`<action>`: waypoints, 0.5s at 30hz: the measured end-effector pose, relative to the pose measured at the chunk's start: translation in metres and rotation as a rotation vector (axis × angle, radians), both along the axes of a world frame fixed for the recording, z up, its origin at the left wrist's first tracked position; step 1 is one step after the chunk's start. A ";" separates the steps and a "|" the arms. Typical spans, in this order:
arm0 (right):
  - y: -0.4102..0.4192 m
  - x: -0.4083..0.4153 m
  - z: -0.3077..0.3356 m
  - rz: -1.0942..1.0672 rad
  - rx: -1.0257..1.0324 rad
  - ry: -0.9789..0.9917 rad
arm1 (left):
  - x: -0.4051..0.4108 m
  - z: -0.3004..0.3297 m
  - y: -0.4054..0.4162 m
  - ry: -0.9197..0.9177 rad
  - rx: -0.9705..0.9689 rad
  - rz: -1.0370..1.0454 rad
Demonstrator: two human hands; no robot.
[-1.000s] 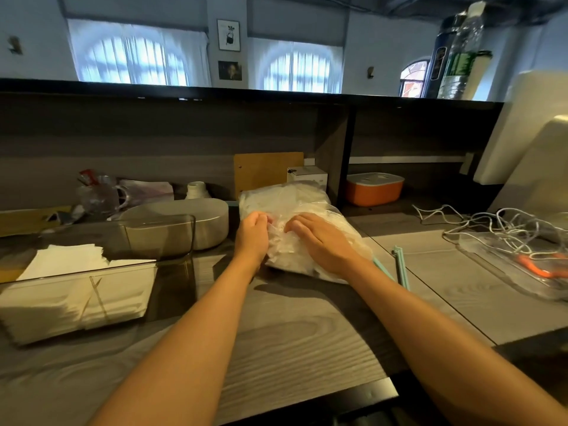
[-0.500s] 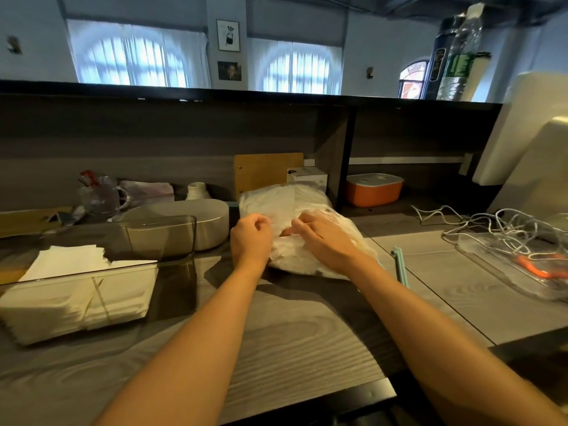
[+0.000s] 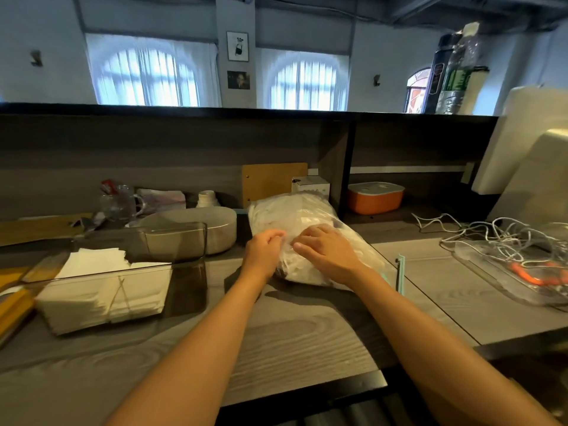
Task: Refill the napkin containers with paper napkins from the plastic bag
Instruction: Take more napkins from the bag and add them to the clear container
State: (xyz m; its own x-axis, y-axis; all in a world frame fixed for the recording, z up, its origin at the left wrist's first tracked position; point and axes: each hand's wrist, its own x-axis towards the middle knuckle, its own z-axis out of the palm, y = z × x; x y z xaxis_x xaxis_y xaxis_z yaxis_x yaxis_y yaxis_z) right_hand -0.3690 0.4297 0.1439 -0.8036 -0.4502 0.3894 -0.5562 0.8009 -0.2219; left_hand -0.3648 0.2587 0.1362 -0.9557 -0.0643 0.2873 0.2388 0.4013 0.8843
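A clear plastic bag [image 3: 292, 215] stuffed with white paper napkins lies on the grey wooden counter [image 3: 292, 339] in the middle. My left hand [image 3: 264, 249] grips the bag's near end with curled fingers. My right hand [image 3: 325, 252] lies on top of the bag beside it, fingers bent and pinching the plastic. At the left stands a clear napkin container [image 3: 101, 298] holding a stack of white napkins [image 3: 95, 259]. Behind it is a smoky transparent container [image 3: 178, 244] with nothing visible inside.
A grey oval box [image 3: 215, 222] sits behind the containers, an orange lidded box [image 3: 375, 196] in the shelf nook. A teal bag clip [image 3: 400, 273] lies right of the bag. A clear tray [image 3: 498, 275] with white cables [image 3: 479, 232] fills the right side.
Both hands have drawn slightly toward me along the bag and gathered the plastic at its near end; the left hand's fingers curled tighter. The bag shifted a little.
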 end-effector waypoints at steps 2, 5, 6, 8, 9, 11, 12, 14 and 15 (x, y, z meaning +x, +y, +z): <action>-0.001 0.003 -0.002 0.001 -0.002 0.009 | 0.013 0.000 0.001 0.016 -0.019 -0.093; -0.003 0.008 -0.003 -0.018 -0.018 -0.022 | 0.028 -0.006 0.002 -0.030 -0.104 -0.257; -0.004 0.010 -0.002 -0.034 -0.034 -0.028 | 0.031 -0.008 0.001 -0.051 -0.154 -0.276; -0.003 0.013 0.000 -0.053 -0.104 -0.047 | 0.033 -0.011 -0.004 -0.070 -0.231 -0.287; -0.001 0.013 0.000 -0.046 -0.160 -0.070 | 0.032 -0.012 -0.007 -0.069 -0.285 -0.291; 0.005 0.012 0.001 -0.025 -0.248 -0.127 | 0.031 -0.015 -0.013 -0.060 -0.485 -0.306; 0.008 0.011 0.002 -0.019 -0.254 -0.161 | 0.028 -0.017 -0.017 -0.060 -0.587 -0.307; 0.015 0.013 0.007 -0.002 -0.268 -0.245 | 0.024 -0.019 -0.021 -0.074 -0.695 -0.300; 0.019 0.014 0.011 0.016 -0.296 -0.291 | 0.022 -0.019 -0.022 -0.081 -0.700 -0.301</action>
